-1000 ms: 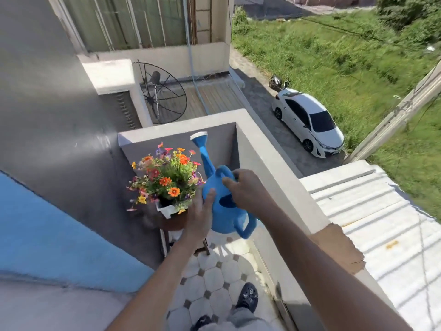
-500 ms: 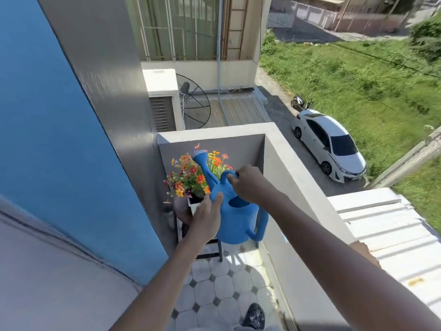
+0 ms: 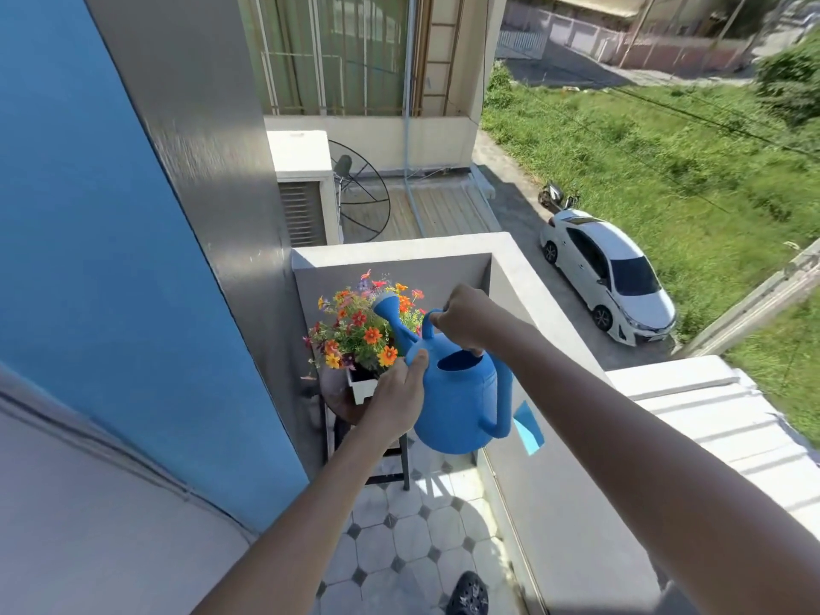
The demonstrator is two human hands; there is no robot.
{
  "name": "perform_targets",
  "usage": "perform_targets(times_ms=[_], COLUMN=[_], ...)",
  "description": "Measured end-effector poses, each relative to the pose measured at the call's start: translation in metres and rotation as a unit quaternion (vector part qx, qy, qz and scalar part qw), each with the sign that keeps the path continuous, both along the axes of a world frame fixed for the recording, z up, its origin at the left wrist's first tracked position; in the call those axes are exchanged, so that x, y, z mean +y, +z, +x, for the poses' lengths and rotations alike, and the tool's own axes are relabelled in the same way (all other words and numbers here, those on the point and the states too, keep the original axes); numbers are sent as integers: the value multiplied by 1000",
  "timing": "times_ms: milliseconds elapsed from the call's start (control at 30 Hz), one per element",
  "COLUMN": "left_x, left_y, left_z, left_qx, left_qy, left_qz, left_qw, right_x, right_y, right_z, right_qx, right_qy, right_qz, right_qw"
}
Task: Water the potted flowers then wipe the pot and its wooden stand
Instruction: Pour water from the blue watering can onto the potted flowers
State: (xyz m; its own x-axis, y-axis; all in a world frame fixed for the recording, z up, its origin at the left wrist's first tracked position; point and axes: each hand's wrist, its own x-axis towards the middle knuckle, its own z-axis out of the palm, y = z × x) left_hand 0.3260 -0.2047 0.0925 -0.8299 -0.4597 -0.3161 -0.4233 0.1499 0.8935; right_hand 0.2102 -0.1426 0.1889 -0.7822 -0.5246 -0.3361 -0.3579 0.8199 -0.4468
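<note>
Blue plastic watering can (image 3: 457,401) is held over the balcony corner, its spout above the flowers (image 3: 361,330) in a white pot (image 3: 361,389) on a wooden stand (image 3: 339,403). Right hand (image 3: 466,319) grips the top handle, fingers curled round it; left hand (image 3: 397,399) presses straight fingers against the can's side. No readable writing shows anywhere.

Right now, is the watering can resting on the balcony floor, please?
No, the watering can is held in the air by both hands beside the flowers.

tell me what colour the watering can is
Blue all over, spout included; the watering can shows best in the head view.
</note>
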Motion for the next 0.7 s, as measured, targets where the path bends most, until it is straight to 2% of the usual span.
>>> perform_targets(times_ms=[433,700], left_x=[26,15], left_y=[2,1], left_z=[-21,-14], left_qx=[-11,3], left_qy=[-32,-30], left_qz=[29,23], left_qw=[999,999], right_x=[24,12], right_y=[4,3], right_z=[-18,-16], right_qx=[16,3], right_qy=[-26,-23], right_qz=[56,30], right_qw=[998,999])
